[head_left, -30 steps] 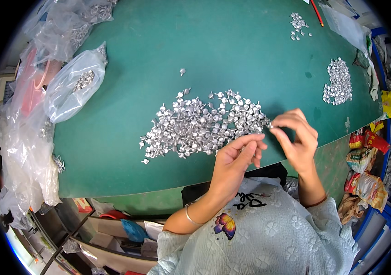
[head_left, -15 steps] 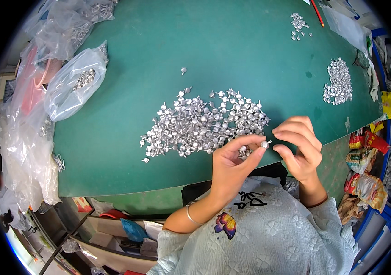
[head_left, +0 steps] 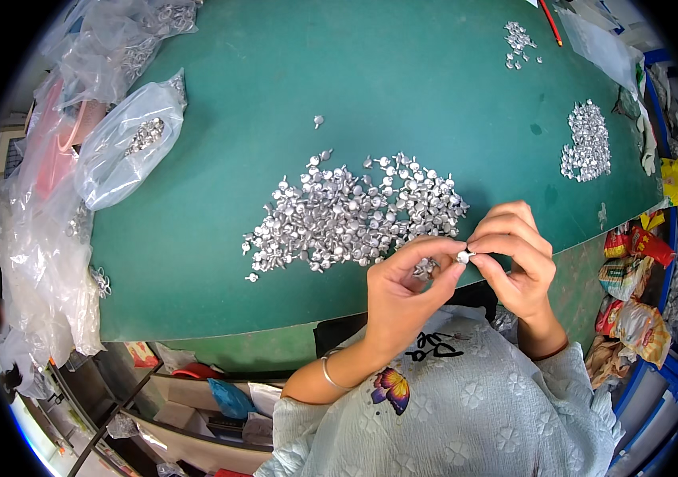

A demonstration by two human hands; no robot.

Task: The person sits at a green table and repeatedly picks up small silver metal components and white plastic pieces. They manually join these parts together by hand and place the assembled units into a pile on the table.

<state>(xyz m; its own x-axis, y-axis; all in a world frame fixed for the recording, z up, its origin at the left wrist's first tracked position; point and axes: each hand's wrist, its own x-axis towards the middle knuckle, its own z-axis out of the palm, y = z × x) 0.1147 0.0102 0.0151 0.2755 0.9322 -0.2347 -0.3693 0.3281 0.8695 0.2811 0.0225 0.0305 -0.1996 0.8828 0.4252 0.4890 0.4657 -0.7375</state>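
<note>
A large heap of small silver metal studs (head_left: 355,211) lies on the green table (head_left: 339,79) in front of me. My left hand (head_left: 404,294) and my right hand (head_left: 516,258) meet just below the heap, at the table's near edge. Their fingertips pinch one small silver stud (head_left: 463,256) between them. A few more studs (head_left: 426,267) rest in my left palm.
A second pile of studs (head_left: 587,143) lies at the right, a smaller scatter (head_left: 518,36) at the far edge. Clear plastic bags (head_left: 128,135) holding more studs sit at the left. Colourful snack packets (head_left: 633,270) hang at the right, beside blue framing.
My hands have drawn back from the heap toward my body and come together. They now pinch a single stud between the fingertips.
</note>
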